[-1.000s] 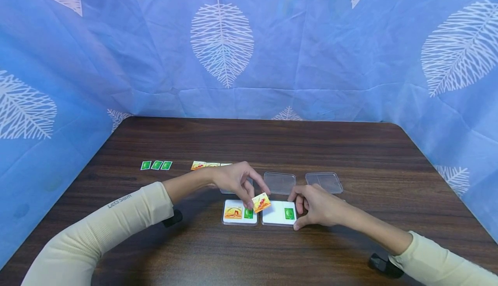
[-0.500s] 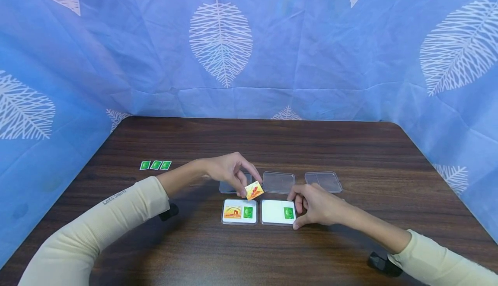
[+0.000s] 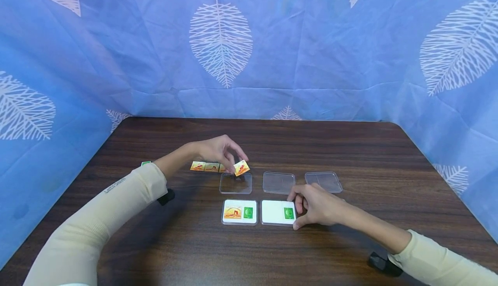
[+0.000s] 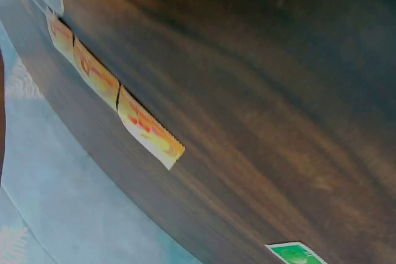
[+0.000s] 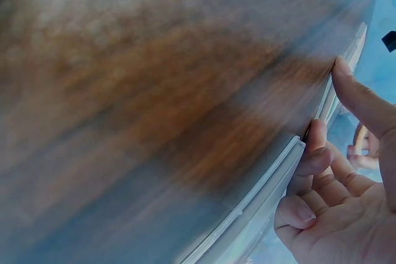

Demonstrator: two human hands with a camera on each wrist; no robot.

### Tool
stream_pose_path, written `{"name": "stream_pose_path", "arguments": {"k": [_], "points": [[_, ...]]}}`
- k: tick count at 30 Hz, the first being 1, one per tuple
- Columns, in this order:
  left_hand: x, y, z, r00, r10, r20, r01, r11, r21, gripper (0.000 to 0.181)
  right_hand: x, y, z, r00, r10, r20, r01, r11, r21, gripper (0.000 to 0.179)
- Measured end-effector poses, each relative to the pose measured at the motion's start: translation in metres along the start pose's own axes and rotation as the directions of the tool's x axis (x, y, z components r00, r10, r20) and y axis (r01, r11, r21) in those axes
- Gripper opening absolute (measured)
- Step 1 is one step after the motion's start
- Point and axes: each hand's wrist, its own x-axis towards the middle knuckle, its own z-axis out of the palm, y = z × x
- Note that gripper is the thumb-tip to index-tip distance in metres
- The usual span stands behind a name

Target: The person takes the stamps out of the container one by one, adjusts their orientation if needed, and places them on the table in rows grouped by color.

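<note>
In the head view my left hand (image 3: 218, 149) pinches a small orange-and-yellow stamp (image 3: 241, 168) by its edge, above the far edge of the left transparent lid (image 3: 235, 187). Beside it lies a row of similar orange stamps (image 3: 211, 167); the left wrist view shows several of these stamps (image 4: 96, 75) end to end. My right hand (image 3: 320, 206) grips the right edge of a shallow plastic case (image 3: 271, 212) between thumb and fingers. On the case's white insert is one green stamp (image 3: 288, 213). In the right wrist view, the right hand (image 5: 346, 214) has its thumb and index fingertip along a case edge.
A second case (image 3: 239, 223) stands just left, holding an orange stamp (image 3: 232, 212) and a green stamp (image 3: 247, 212). Two more transparent lids, a middle lid (image 3: 279, 183) and a right lid (image 3: 324, 182), lie behind. A green stamp (image 3: 145, 163) shows past the left sleeve.
My left hand has moved back and to the left with the stamp, from over the cases to beside the orange row. Its forearm now covers most green stamps. The right hand stays put.
</note>
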Motion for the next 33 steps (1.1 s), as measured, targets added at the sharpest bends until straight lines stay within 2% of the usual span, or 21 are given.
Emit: {"name": "stream_pose_path", "arguments": {"k": [6,15,22,33], "points": [[0.008,-0.001,-0.011,0.996,-0.050,-0.067,0.057,0.993,0.104,0.041,0.000,0.000,0.001,1.000,0.009,0.005,-0.009,1.000,0.003,0.048],[0.021,-0.010,-0.017,0.996,-0.048,-0.076,0.059,0.986,0.157,0.037,0.000,0.000,0.001,1.000,0.015,0.009,-0.015,1.000,0.012,0.048],[0.027,-0.009,-0.015,0.996,-0.018,-0.090,0.038,0.973,0.227,0.032,0.000,0.001,0.001,1.000,0.007,0.010,-0.007,1.000,0.014,0.048],[0.036,-0.012,-0.012,0.999,0.001,-0.041,0.013,0.943,0.333,0.026,-0.001,0.001,0.000,1.000,0.003,0.009,-0.003,1.000,0.012,0.048]]}}
